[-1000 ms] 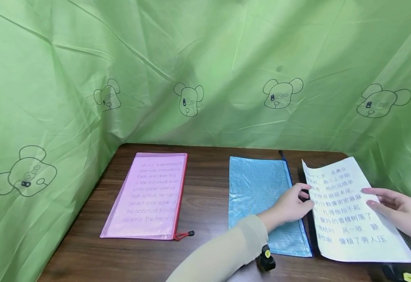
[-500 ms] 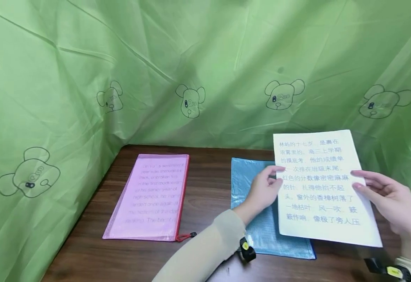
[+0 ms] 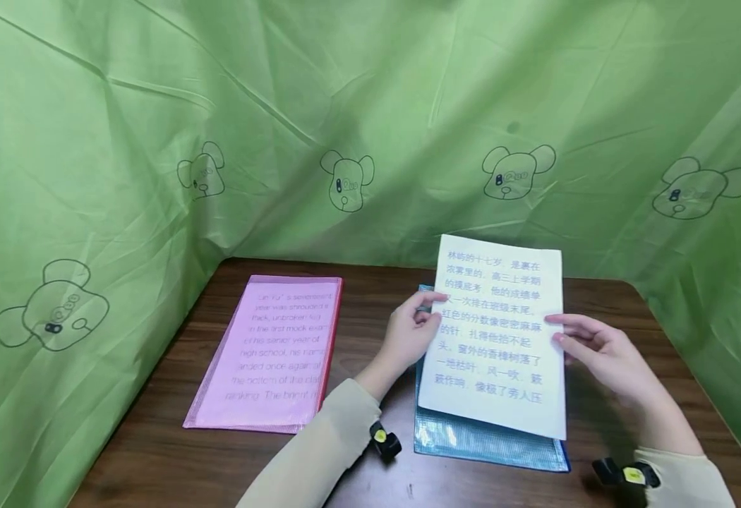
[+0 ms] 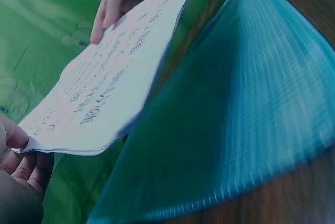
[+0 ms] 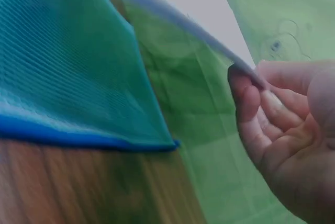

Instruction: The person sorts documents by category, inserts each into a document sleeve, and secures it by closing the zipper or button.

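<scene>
A thin stack of white paper printed with Chinese characters is held above a blue zip document pouch lying on the table. My left hand pinches its left edge between thumb and fingers. On the opposite edge, my right hand pinches the paper the same way. In the left wrist view the sheets hang tilted, apart from the pouch. The right wrist view has the right thumb and fingers closed on the paper's edge. Most of the pouch is hidden under the paper in the head view.
A pink zip pouch with printed English text inside and a red zipper edge lies to the left on the brown wooden table. Green cloth with bear-head drawings hangs behind and at both sides.
Both hands have lifted the paper stack off the table's right side and carried it left, over the blue pouch. The pink pouch stays where it was.
</scene>
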`<state>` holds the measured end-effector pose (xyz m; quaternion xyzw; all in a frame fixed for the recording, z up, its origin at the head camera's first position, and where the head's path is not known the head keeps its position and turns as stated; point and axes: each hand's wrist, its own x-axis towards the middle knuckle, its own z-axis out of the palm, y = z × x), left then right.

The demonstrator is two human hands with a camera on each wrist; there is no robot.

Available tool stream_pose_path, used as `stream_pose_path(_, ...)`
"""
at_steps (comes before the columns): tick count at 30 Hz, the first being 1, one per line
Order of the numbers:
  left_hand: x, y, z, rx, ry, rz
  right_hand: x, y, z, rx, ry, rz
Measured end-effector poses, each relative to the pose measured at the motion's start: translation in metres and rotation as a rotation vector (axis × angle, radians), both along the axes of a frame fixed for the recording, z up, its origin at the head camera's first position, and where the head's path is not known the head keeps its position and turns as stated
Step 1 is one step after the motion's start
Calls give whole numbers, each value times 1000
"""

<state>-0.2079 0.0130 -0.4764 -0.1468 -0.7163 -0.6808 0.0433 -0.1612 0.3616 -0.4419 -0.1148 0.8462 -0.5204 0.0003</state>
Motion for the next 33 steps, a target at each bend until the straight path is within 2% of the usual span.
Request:
stream_pose_path(5, 1, -24, -13, 41, -8, -3, -2, -18, -8, -12, 21, 10)
stream_pose_path(12, 4, -43, -24, 37, -65, -106, -4, -31, -25, -32, 34, -68)
stream_pose_path(16, 3, -48, -21, 0, -64, -120, -5, -35, -31, -57, 48, -79)
stream_pose_path(21, 2, -50, -16, -30, -69, -61, -6, -41, -34, -86, 28, -16)
stream_pose_path(25, 1, -51, -15, -31, -82, -37, -5, -46, -34, -60, -1, 30)
stream_pose_path(33, 5, -47, -13, -26, -117, -67, -3, -45, -32, -33, 5, 7)
